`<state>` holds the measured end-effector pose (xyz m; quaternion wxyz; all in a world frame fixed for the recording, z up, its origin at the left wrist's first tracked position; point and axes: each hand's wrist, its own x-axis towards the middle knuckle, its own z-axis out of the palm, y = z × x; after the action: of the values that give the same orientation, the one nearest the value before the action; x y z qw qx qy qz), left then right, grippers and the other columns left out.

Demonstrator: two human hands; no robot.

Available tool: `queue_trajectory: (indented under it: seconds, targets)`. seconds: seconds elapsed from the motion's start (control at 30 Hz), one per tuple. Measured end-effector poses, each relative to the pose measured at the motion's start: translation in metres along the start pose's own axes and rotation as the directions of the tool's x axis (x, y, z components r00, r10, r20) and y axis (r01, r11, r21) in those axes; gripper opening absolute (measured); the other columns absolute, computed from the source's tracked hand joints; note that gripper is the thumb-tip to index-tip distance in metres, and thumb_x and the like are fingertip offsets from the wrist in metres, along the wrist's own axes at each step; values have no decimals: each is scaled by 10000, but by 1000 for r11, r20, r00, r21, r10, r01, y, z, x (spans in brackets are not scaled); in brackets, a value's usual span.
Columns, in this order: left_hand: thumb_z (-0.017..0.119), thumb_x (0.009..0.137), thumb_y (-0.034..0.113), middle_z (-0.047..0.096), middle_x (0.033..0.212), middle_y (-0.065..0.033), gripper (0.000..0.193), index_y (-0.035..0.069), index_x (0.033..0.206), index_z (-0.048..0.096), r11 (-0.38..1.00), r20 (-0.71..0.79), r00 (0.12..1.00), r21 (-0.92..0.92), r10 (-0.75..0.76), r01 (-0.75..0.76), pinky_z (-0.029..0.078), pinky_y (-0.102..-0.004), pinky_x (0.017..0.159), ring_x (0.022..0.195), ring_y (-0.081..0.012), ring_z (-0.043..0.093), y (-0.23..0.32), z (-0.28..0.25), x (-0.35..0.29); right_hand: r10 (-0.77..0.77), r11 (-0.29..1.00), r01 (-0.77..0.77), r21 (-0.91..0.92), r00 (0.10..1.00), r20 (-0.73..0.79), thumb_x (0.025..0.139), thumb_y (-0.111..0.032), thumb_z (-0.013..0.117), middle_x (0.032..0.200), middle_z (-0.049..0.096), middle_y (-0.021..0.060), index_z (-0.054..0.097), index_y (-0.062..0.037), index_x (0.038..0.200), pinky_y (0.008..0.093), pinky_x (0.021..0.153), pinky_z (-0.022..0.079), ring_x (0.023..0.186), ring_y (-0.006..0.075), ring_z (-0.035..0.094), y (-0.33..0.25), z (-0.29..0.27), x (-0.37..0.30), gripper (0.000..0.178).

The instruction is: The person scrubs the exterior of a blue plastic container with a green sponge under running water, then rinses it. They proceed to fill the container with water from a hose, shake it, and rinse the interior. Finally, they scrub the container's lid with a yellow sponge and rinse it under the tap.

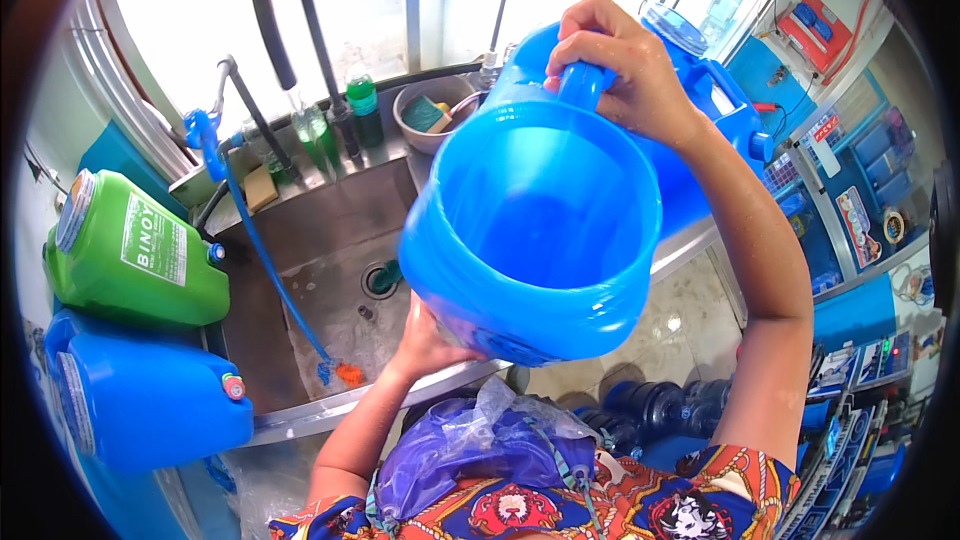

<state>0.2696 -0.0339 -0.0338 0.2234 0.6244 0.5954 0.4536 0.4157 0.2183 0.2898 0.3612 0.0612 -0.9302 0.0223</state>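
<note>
A large blue plastic jug (530, 315) is tilted in front of me, its wide round mouth facing up toward my view and showing a smooth blue inside. At the top, my right hand (622, 65) is closed around the jug's handle (582, 86). My left hand (434, 338) supports the jug from its lower left side, with the fingers partly hidden behind it. Below and to the left lies a metal sink (265, 285), where a blue hose (268, 245) hangs down to an orange end near the front rim.
A green container (190, 290) and a blue container (150, 410) stand left of the sink. Green bottles (365, 110) and a bowl with sponges (412, 130) line the back ledge. Another blue container (735, 155) is behind my right arm. Large round bottles (650, 402) lie below.
</note>
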Motion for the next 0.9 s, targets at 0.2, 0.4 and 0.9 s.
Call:
queue_trajectory:
  seconds: [0.2,0.4,0.9]
  targets:
    - [956,479,383,314,1448,-220,1338,21,1479,145,993,-189,979,-100,-79,61,347,-466,1091,1319,-379,392,8,95,7,148,944,-34,-327,932,332,688,-137,790,1167,567,128,642,-128,1159,384,948,479,1138,308,548,64,-81,-63,494]
    - [951,492,366,452,1362,-223,1231,5,1437,250,907,143,911,-120,-387,404,425,-429,1019,1232,-346,502,26,117,26,888,437,-717,-543,439,136,791,-221,716,917,618,194,256,-135,1493,384,776,535,859,250,640,195,-140,-129,844]
    - [916,578,322,116,1539,-284,1372,5,1513,-36,990,-308,942,-2,-134,140,280,-454,1148,1424,-411,220,77,301,260,918,232,-939,-254,298,-262,777,-91,642,647,559,64,523,-29,1238,285,418,395,425,122,503,89,-317,-323,480]
